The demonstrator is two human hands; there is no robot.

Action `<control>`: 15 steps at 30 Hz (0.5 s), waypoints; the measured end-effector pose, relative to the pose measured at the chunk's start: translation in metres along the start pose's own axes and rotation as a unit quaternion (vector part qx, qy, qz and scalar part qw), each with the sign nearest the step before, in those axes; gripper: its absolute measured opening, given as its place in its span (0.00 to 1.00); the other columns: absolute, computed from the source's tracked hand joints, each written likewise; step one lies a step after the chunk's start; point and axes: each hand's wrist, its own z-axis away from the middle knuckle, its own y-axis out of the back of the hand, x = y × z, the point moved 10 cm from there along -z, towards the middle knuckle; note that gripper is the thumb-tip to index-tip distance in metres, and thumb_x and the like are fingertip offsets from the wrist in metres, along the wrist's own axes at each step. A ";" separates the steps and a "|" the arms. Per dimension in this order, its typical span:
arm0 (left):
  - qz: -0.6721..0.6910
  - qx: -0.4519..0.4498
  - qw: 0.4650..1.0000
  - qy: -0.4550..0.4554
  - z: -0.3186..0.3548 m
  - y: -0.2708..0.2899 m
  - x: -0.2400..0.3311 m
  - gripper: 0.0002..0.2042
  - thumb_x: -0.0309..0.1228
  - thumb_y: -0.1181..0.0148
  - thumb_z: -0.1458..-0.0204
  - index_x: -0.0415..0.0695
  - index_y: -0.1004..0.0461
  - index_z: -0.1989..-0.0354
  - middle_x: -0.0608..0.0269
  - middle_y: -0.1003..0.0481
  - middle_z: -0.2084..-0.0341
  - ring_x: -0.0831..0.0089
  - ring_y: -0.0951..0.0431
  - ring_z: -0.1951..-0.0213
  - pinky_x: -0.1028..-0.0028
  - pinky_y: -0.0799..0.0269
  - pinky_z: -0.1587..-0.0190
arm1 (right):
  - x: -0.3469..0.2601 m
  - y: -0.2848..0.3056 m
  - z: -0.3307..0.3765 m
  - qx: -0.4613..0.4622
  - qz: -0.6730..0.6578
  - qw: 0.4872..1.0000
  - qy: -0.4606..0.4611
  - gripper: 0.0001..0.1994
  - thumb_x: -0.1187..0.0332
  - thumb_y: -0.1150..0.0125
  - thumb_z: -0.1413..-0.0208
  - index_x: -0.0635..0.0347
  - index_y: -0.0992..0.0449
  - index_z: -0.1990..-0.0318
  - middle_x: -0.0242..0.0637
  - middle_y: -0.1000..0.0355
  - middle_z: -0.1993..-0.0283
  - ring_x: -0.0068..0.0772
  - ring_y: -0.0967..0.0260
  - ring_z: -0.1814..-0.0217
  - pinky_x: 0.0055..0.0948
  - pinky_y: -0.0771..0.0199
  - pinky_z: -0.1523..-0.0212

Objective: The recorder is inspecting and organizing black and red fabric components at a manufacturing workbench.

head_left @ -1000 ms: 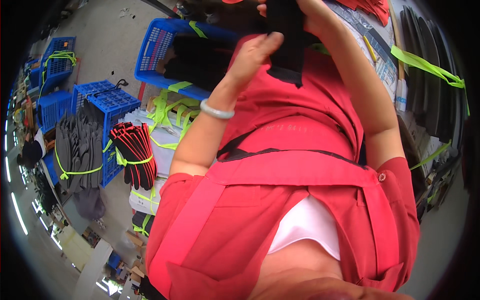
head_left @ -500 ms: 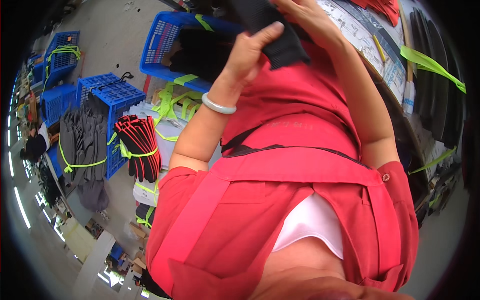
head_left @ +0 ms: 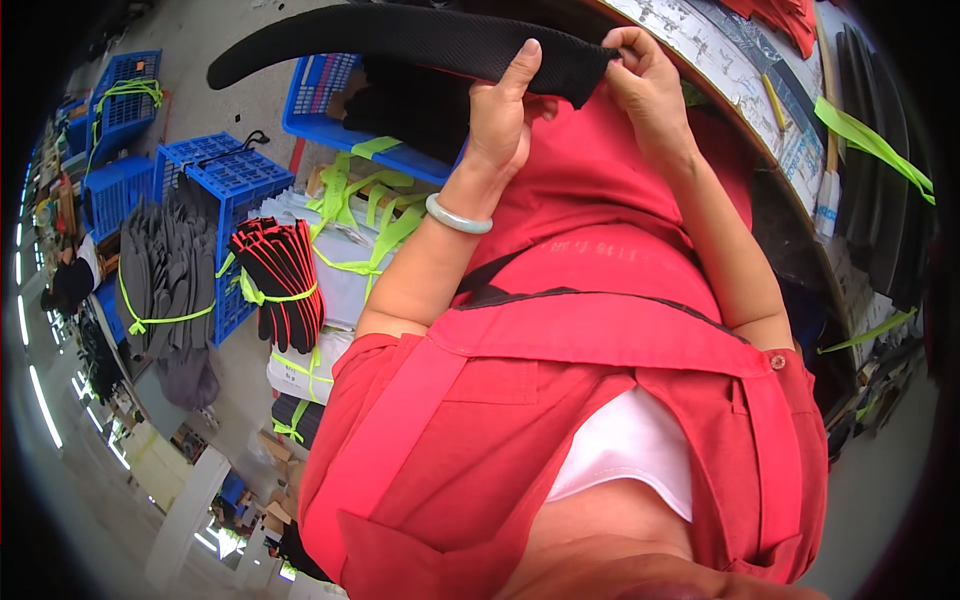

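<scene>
A long black piece of ribbed fabric (head_left: 390, 38) stretches across the top of the view, narrowing to a rounded tip at the far left. My left hand (head_left: 500, 122) is closed around it near its wide end, the thumb lying on top. A thin line of red shows along the lower edge beside these fingers. At the wide end, my right hand (head_left: 648, 95) pinches the corner between thumb and fingers. Just below the fabric, a blue plastic crate (head_left: 395, 157) holds more black pieces, partly covered by the piece and my left hand.
On the left stand more blue crates (head_left: 225, 172), a tied grey bundle (head_left: 170, 275) and a red-edged black bundle (head_left: 278, 278). Yellow-green strips (head_left: 365, 205) lie over white packages. At right, a worktable (head_left: 715, 75) carries a yellow pen-like tool (head_left: 773, 102); long black pieces (head_left: 868, 150) hang beyond.
The black fabric has swung out to the left and now extends lengthwise. Both hands have come lower and toward me. My right hand has moved to the corner of its wide end.
</scene>
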 end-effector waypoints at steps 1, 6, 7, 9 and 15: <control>0.004 0.017 0.999 -0.032 -0.006 0.005 0.002 0.08 0.36 0.39 0.44 0.44 0.24 0.67 0.66 0.23 0.75 0.78 0.25 0.80 0.80 0.37 0.85 | -0.010 -0.013 0.000 0.016 -0.081 0.996 0.034 0.09 0.76 0.43 0.45 0.61 0.32 0.56 0.27 0.31 0.72 0.16 0.34 0.73 0.16 0.34 0.72; 0.007 -0.045 0.997 0.057 0.003 0.001 -0.015 0.08 0.35 0.39 0.44 0.42 0.25 0.64 0.66 0.22 0.69 0.78 0.23 0.71 0.80 0.29 0.73 | 0.058 -0.078 0.050 -0.231 -0.289 0.891 -0.264 0.06 0.70 0.43 0.45 0.60 0.30 0.62 0.31 0.32 0.79 0.19 0.40 0.84 0.20 0.43 0.83; 0.023 -0.028 0.998 0.042 0.003 0.004 -0.016 0.08 0.33 0.39 0.44 0.42 0.25 0.63 0.65 0.22 0.68 0.78 0.23 0.67 0.78 0.27 0.67 | 0.062 -0.075 0.053 -0.237 -0.249 0.902 -0.263 0.05 0.70 0.43 0.45 0.60 0.29 0.64 0.31 0.33 0.81 0.19 0.41 0.85 0.21 0.44 0.84; 0.043 -0.010 0.999 0.017 0.004 0.010 -0.014 0.07 0.29 0.39 0.45 0.41 0.25 0.61 0.64 0.23 0.65 0.75 0.23 0.63 0.75 0.26 0.56 | 0.059 -0.071 0.055 -0.244 -0.208 0.910 -0.262 0.05 0.69 0.42 0.46 0.61 0.28 0.66 0.30 0.35 0.84 0.19 0.43 0.86 0.22 0.45 0.85; 0.053 -0.014 0.998 -0.026 0.002 0.022 -0.011 0.08 0.28 0.38 0.45 0.41 0.25 0.59 0.65 0.23 0.63 0.75 0.23 0.62 0.75 0.28 0.54 | 0.052 -0.030 0.036 -0.285 0.187 0.928 -0.148 0.13 0.62 0.46 0.39 0.63 0.24 0.68 0.32 0.29 0.79 0.21 0.31 0.77 0.20 0.30 0.73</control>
